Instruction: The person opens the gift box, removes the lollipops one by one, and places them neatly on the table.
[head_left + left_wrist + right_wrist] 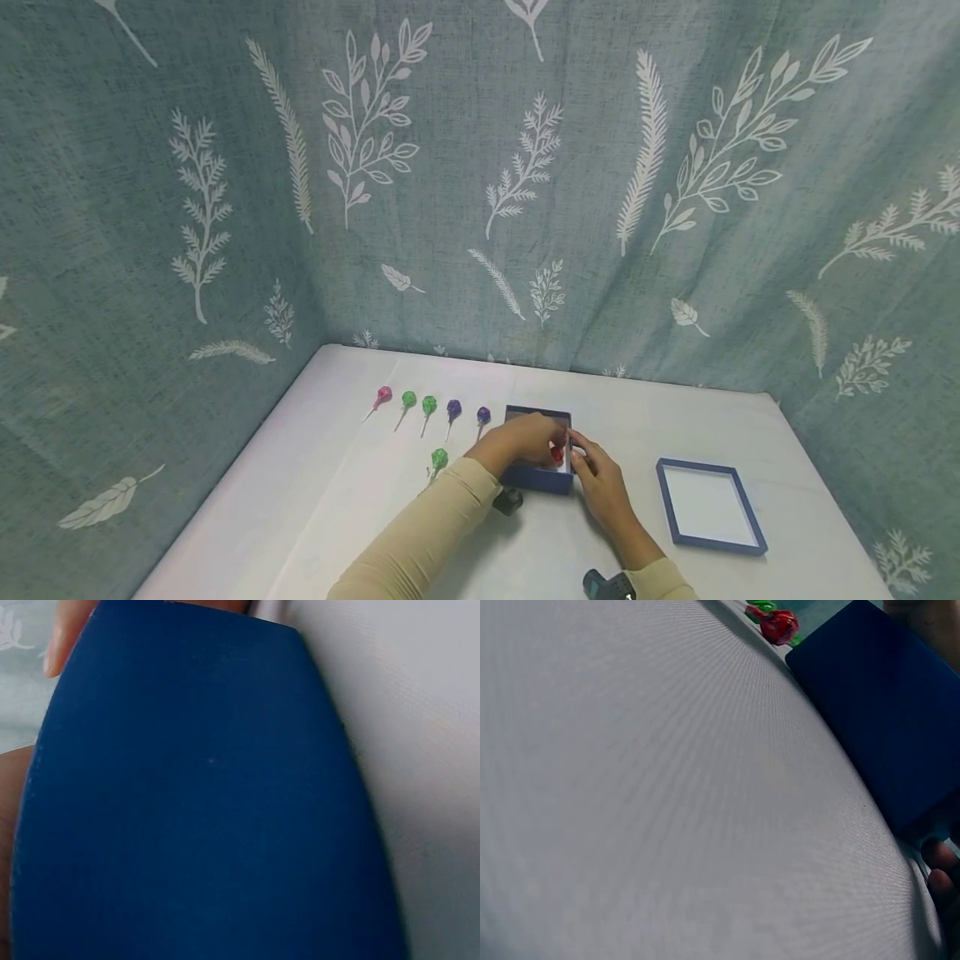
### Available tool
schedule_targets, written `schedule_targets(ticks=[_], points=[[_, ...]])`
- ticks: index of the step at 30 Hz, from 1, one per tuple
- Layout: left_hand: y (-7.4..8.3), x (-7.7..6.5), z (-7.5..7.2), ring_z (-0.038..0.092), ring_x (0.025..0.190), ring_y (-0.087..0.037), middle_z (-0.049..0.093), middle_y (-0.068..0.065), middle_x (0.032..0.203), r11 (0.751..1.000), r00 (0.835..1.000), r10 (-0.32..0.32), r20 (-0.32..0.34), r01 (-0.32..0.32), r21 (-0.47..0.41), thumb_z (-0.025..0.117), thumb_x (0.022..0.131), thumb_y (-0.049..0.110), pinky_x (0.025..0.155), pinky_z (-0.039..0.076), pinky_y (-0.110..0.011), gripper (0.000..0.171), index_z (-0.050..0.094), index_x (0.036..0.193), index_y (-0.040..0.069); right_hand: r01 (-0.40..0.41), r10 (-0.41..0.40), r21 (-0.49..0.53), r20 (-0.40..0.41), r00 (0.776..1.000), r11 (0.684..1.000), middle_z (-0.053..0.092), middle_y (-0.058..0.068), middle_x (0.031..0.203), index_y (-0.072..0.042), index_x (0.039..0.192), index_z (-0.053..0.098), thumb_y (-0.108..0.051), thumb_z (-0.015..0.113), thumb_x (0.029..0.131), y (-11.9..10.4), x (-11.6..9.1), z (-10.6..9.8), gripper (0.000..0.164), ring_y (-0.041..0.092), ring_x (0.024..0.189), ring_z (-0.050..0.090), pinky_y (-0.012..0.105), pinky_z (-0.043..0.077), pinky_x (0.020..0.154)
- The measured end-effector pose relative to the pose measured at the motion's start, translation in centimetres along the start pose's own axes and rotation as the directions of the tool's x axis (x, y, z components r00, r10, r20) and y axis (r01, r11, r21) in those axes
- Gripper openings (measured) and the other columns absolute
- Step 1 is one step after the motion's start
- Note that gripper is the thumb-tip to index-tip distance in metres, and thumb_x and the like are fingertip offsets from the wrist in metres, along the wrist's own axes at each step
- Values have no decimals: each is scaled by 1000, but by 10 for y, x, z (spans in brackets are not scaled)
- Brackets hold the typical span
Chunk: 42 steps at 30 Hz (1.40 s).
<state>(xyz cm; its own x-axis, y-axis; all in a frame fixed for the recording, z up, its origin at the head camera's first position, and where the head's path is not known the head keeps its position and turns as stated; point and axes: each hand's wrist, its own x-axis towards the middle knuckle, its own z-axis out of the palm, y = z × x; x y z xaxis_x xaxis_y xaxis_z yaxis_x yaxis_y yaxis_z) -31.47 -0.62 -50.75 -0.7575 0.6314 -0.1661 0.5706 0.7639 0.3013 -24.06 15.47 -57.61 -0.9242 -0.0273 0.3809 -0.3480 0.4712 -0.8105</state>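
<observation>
A blue open box (536, 479) stands on the white table. My left hand (528, 437) reaches down into it with curled fingers, pinching a red lollipop (557, 454) near the right wall; its stick is mostly hidden. Against the outside of that wall rest the fingertips and thumb of my right hand (603, 483). The blue box wall (202, 780) fills most of the left wrist view. In the right wrist view, fingertips (939, 862) show beside the lower corner of the box (885, 712).
A row of pink, green and purple lollipops (429, 405) lies left of the box. One green lollipop (439, 458) lies nearer, by my left sleeve. Another red lollipop (778, 627) shows past the box. The blue-rimmed lid (712, 506) lies at right. A patterned curtain (480, 183) stands behind.
</observation>
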Motion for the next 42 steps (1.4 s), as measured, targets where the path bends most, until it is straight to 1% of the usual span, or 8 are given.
schedule_targets(ticks=[7, 14, 17, 21, 25, 30, 34, 42], points=[[2, -8, -7, 59, 75, -6, 63, 13, 81, 996, 999, -32, -15, 31, -86, 80, 78, 19, 72, 50, -27, 24, 72, 101, 21, -29, 29, -1, 13, 999, 1000, 62, 3, 127, -19, 137, 57, -25, 54, 101, -2, -1, 1, 37, 12, 90, 63, 44, 49, 85], [0, -16, -25, 59, 77, -4, 63, 13, 83, 992, 996, 9, -91, -20, -128, 78, 80, 15, 71, 49, -25, 27, 72, 107, 16, -26, 26, -20, 16, 1000, 999, 62, 5, 128, -17, 137, 57, -23, 53, 101, -3, 0, 0, 37, 13, 89, 64, 47, 48, 86], [-2, -20, -30, 58, 74, -4, 63, 13, 82, 986, 993, 16, -114, -35, -163, 81, 80, 18, 65, 48, -23, 23, 72, 101, 17, -41, 41, -15, 22, 999, 999, 61, 5, 128, -17, 137, 57, -23, 52, 101, -4, 0, -1, 37, 14, 91, 65, 46, 49, 86], [-5, -28, -35, 57, 69, -4, 65, 11, 86, 975, 990, 4, -140, -35, -221, 80, 81, 18, 57, 48, -22, 29, 69, 108, 17, -53, 53, -18, 31, 998, 998, 61, 6, 129, -16, 138, 56, -24, 52, 101, -5, -1, -2, 38, 16, 93, 65, 46, 49, 85], [-11, -40, -44, 62, 64, -8, 68, 7, 93, 961, 986, 1, -166, -47, -271, 78, 84, 19, 56, 49, -23, 30, 66, 112, 17, -53, 53, -6, 40, 998, 999, 61, 8, 129, -14, 138, 56, -22, 53, 101, -8, -1, -3, 38, 20, 96, 64, 48, 48, 87], [-24, -61, -60, 62, 79, -6, 68, 6, 95, 967, 973, -20, -228, -39, -250, 78, 84, 24, 70, 51, -25, 24, 67, 105, 19, -41, 41, -1, 41, 998, 999, 60, 9, 130, -13, 137, 56, -21, 54, 100, -10, 0, -2, 38, 24, 107, 62, 50, 46, 92], [-37, -77, -70, 61, 81, -8, 67, 5, 94, 968, 967, -40, -253, -26, -249, 78, 84, 23, 68, 51, -27, 23, 66, 103, 19, -34, 34, -1, 32, 999, 999, 61, 9, 129, -12, 137, 57, -20, 54, 100, -10, 0, -2, 38, 24, 103, 63, 50, 46, 91], [-56, -100, -73, 59, 75, -9, 65, 6, 89, 969, 959, -101, -266, 34, -245, 80, 82, 23, 65, 49, -28, 23, 65, 99, 21, -34, 34, -12, 33, 999, 999, 61, 9, 129, -12, 137, 56, -22, 53, 100, -8, 0, -3, 38, 22, 99, 63, 50, 46, 91]])
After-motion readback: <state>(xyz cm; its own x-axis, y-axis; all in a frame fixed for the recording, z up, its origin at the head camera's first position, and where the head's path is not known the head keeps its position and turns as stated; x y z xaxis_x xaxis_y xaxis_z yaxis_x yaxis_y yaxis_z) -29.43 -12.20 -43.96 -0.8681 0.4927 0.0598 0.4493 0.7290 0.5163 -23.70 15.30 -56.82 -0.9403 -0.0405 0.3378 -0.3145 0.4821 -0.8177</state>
